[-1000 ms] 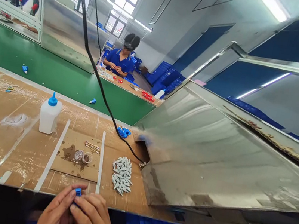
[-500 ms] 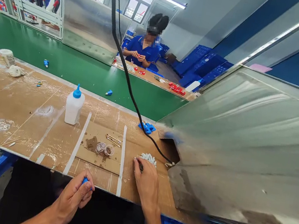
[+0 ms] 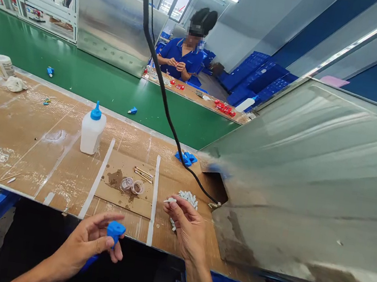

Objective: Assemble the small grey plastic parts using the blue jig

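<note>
A small blue plastic part [image 3: 116,229] rests between the thumb and fingers of my left hand [image 3: 92,238], in front of the bench edge. My right hand [image 3: 189,229] pinches a small pale grey plastic piece [image 3: 171,200] between thumb and fingertips, raised a little above the cardboard-covered bench. Just behind that hand lies a pile of similar pale pieces [image 3: 188,197], partly hidden by it. To the left, two small clear round cups [image 3: 132,186] stand on a stained cardboard sheet [image 3: 137,203], with several cotton swabs [image 3: 143,175] beside them.
A white bottle with blue nozzle [image 3: 92,130] stands behind the sheet. Blue parts [image 3: 186,158] lie near a black cable [image 3: 169,116] hanging across the view. A metal panel [image 3: 304,178] walls the right. Beyond the green belt [image 3: 111,86], a co-worker [image 3: 183,57] holds something red.
My right hand has lifted off the pile with a pale piece in its fingertips. My left hand's fingers have opened out, showing more of the blue part.
</note>
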A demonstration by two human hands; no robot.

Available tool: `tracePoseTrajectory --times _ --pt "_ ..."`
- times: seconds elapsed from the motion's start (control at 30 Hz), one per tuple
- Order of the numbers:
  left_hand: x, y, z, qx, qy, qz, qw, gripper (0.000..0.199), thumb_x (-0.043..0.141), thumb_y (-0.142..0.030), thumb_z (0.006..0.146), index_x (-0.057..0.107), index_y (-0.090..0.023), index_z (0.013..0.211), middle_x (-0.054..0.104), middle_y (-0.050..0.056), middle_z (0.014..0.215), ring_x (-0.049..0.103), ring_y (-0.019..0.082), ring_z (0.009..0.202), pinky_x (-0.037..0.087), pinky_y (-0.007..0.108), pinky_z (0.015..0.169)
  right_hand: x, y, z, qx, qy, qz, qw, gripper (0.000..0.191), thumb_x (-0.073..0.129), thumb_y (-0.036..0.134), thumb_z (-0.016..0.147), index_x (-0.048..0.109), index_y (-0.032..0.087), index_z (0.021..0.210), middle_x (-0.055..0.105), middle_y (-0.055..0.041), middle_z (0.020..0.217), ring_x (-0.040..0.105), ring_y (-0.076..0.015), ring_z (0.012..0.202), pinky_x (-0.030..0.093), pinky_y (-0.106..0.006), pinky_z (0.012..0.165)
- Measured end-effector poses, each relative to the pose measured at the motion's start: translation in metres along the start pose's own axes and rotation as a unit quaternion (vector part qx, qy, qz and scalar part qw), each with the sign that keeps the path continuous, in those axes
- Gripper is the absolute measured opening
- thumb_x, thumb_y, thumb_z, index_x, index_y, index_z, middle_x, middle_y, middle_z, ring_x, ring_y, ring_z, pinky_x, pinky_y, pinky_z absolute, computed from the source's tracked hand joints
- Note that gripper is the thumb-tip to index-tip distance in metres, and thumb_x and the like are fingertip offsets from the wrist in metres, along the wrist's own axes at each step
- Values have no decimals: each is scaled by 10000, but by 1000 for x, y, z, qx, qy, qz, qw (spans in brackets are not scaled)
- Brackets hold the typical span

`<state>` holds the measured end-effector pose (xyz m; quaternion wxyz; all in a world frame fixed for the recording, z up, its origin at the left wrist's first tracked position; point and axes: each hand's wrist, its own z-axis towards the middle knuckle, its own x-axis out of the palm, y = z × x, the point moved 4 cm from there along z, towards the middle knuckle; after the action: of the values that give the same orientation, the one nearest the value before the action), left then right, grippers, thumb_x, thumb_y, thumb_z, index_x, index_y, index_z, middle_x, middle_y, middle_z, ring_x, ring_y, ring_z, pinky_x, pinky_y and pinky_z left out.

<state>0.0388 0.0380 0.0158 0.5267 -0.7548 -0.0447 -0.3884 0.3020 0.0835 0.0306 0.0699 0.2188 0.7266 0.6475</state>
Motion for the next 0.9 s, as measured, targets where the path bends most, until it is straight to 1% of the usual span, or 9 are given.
tracePoseTrajectory --times 0.1,0.17,0.27,0.37,0.43,0.57,0.63,0.73,0.9 --pt "-5 -5 -1 -7 -29 21 999 295 889 -346 746 790 -208 987 671 33 851 630 155 787 481 263 742 8 1 0 -15 3 -12 1000 367 957 429 568 798 199 806 749 -40 783 688 -125 661 615 -217 646" --pt "-10 -4 -2 -19 -32 43 998 285 874 -330 768 772 -221 1011 623 -9 818 537 68 641 418 187 614 13 2 1 -35 5 -28 999 359 945 445 585 785 187 775 735 -37 740 681 -131 640 617 -237 639" --pt "-11 1 -3 -38 30 -1 999 343 743 -444 874 668 -277 1165 595 -38 809 426 18 431 302 163 432 22 3 1 -74 5 -66 995 355 917 453 639 784 177 817 736 -43 729 698 -158 647 630 -283 662" --pt "-8 2 -2 -18 50 -36 998 353 613 -583 920 620 -256 1054 593 -16 851 575 97 496 431 221 463 37 5 -3 -111 24 -121 986 341 840 471 751 788 174 910 759 -61 787 722 -190 683 638 -340 715" --pt "-8 1 -2 -6 -1 28 1000 323 550 -549 976 603 -230 981 577 -13 850 592 103 573 472 247 559 52 10 -8 -170 37 -188 967 287 782 456 827 786 188 930 764 -58 823 722 -195 716 623 -344 731" --pt "-9 -2 -1 17 -62 132 989 383 563 -498 991 539 -248 1280 586 -4 867 543 108 632 428 259 634 84 19 -16 -327 72 -327 884 154 689 351 934 773 223 951 760 -38 905 704 -184 826 568 -317 775" --pt "-14 0 0 17 -77 123 989 446 609 -519 959 555 -211 1277 563 -18 777 503 118 629 392 259 627 96 18 -17 -370 94 -350 855 143 653 314 963 760 218 966 757 -35 900 694 -174 811 558 -312 757" --pt "-22 4 1 4 -99 93 991 437 629 -554 935 611 -178 1156 483 -48 650 416 117 610 322 252 595 104 14 -15 -400 106 -362 835 140 635 287 974 751 209 970 760 -39 905 693 -174 801 562 -321 760" --pt "-25 4 1 -2 -105 76 992 425 627 -555 933 596 -181 1132 427 -65 639 341 113 599 261 258 579 109 11 -14 -417 122 -377 818 112 630 243 977 737 210 975 758 -33 926 700 -174 857 560 -319 812"
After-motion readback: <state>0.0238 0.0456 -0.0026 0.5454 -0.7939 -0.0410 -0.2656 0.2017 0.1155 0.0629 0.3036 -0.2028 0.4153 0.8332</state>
